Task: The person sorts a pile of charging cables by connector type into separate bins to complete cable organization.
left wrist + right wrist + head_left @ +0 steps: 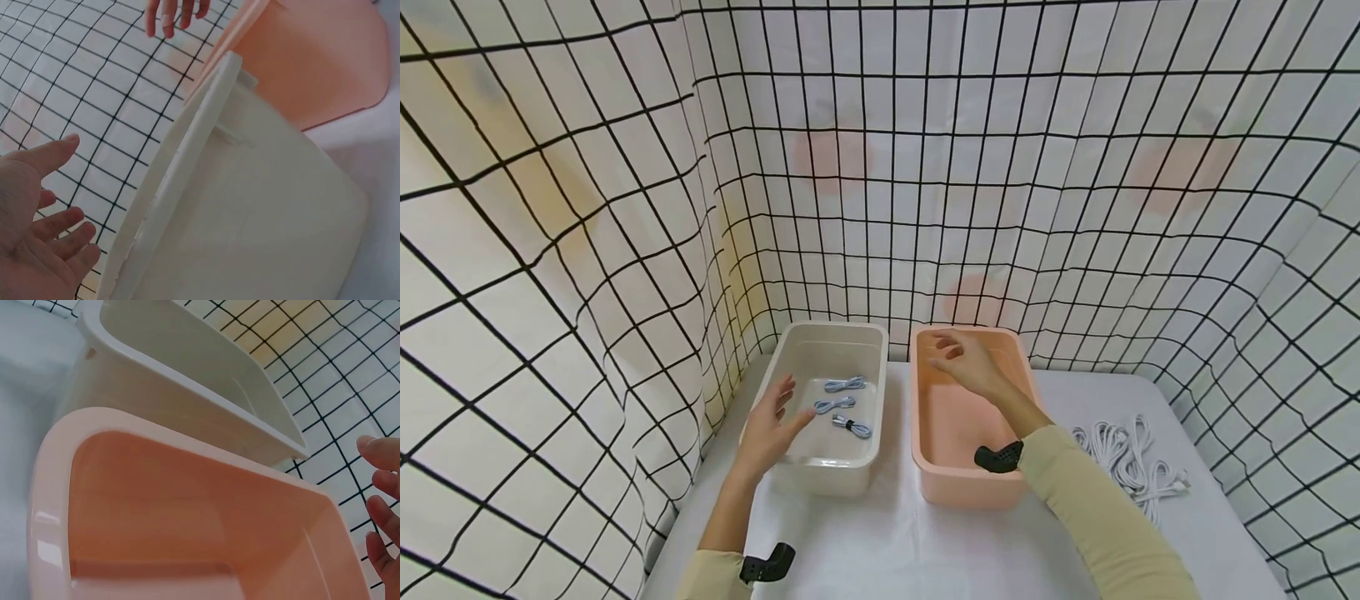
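My left hand [769, 429] is over the left side of a cream plastic bin [827, 483], its fingers relaxed and holding nothing. Inside that bin lie three bundled light-blue cables: one at the back [845, 384], one in the middle [834, 405] and one with a dark tie [852, 427] in front. Above the peach plastic bin [970, 492] hovers my right hand [968, 364], fingers loosely bent and nothing between them. In the left wrist view the left hand [44, 231] shows its thumb spread from the fingers. The right wrist view catches only fingertips of the right hand [384, 500].
Several bundles of white cable [1123, 458] lie on the table at the right of the peach bin. A black mesh net [925, 208] in front of pale patterned fabric surrounds the back and sides. A white cloth covers the table [902, 550].
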{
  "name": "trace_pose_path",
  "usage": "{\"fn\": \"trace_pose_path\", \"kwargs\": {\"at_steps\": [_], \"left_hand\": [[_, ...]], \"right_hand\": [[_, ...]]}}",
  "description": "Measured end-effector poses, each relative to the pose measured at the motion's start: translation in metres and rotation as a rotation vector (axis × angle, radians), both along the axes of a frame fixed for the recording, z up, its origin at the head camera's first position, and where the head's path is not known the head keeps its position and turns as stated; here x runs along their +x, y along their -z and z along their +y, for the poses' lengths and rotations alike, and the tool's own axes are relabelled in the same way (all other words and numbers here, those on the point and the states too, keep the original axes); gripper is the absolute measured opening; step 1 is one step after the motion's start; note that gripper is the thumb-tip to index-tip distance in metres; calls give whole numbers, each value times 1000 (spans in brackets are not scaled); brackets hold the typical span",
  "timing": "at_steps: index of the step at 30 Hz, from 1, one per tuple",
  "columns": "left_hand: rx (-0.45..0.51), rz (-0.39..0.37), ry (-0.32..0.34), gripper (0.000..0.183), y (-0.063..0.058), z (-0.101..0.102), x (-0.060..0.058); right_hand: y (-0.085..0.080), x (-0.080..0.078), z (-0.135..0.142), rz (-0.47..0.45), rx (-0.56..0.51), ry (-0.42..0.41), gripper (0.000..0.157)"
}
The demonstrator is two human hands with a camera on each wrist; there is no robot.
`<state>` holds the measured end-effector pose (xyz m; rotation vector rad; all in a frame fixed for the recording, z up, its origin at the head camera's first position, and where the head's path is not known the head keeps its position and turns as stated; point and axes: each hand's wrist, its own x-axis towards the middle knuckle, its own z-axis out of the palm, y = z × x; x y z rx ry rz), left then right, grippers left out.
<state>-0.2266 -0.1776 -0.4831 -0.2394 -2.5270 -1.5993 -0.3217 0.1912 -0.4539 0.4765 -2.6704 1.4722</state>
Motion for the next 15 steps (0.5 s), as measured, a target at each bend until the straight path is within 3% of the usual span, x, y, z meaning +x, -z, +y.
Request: {"fn": "trace_pose_path", "kwargs": {"at_steps": [9, 15], "left_hand": [[-39, 21, 19, 77, 5, 18, -7], [14, 41, 57, 78, 6, 30, -10]], "right_hand": [[2, 3, 20, 22, -1, -9, 58], [1, 5, 29, 19, 8, 12, 58]]}}
